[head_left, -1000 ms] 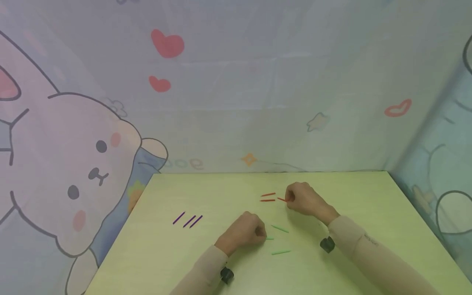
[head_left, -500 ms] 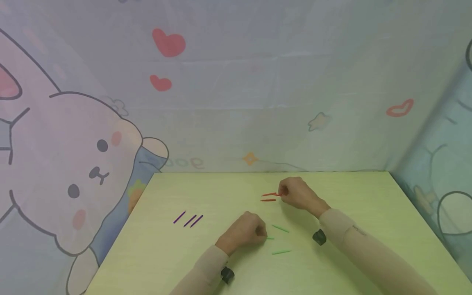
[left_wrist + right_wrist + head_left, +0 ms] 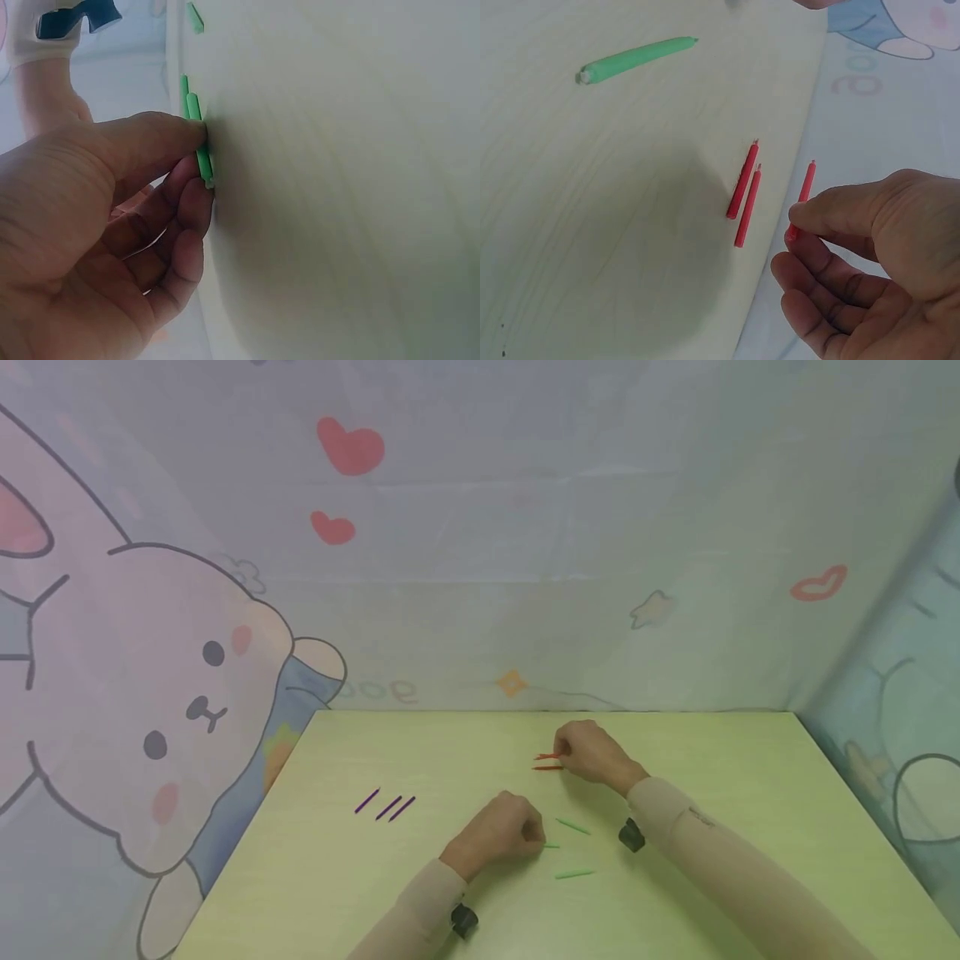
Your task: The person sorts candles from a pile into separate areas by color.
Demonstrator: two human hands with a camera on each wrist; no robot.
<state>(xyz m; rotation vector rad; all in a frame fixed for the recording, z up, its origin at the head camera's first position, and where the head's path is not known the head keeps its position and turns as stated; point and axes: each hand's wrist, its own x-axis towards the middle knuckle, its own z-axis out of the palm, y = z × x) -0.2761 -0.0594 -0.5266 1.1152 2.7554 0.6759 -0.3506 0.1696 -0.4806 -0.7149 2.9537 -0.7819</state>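
Note:
Between thumb and fingers, my left hand [image 3: 495, 832] pinches a slim green candle [image 3: 203, 162] low over the table. Two other green candles lie to its right, one farther back [image 3: 573, 827] and one nearer the front [image 3: 574, 874]. My right hand [image 3: 594, 752] pinches a red candle [image 3: 807, 183] with its wick end sticking out. In the right wrist view this candle is held up, apart from two red candles [image 3: 742, 184] that lie side by side on the table. The head view shows the held red candle overlapping the rear one.
Three purple candles [image 3: 389, 807] lie slanted on the left of the pale yellow-green table [image 3: 285, 893]. A printed cloth backdrop [image 3: 480, 527] hangs behind the table's back edge, and another cloth side [image 3: 900, 710] stands at the right.
My right hand has moved left and slightly back with the red candle, from beside the two lying red candles to over them. The left hand keeps its place on the green candle.

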